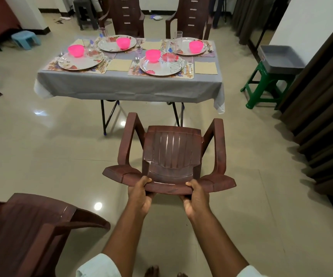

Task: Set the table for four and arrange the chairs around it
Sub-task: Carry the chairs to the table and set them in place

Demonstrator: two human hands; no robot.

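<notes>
1. A brown plastic armchair (171,154) is held by the top edge of its backrest, well short of the near side of the bench (129,84), with its seat facing the bench.
2. The left hand (140,193) is curled round the left part of the backrest's top edge, thumb on top; this grip is closed on the chair.
3. The right hand (194,198) is wrapped round the right part of the same edge, its grip likewise closed on the chair.
4. The bench is covered with a grey tablecloth and carries four place settings: floral plates such as the near right plate (161,65), each with a pink bowl (153,55), on patterned placemats, with clear glasses, cutlery and beige napkins beside them.
5. Two matching brown chairs, one (126,16) on the left and another (191,17) on the right, are seen at the far side of the bench.
6. A further brown chair (27,234) is seen at the lower left, beside the person.
7. A grey tray (281,58) is seen resting on a green stool (261,88) to the right of the bench.
</notes>
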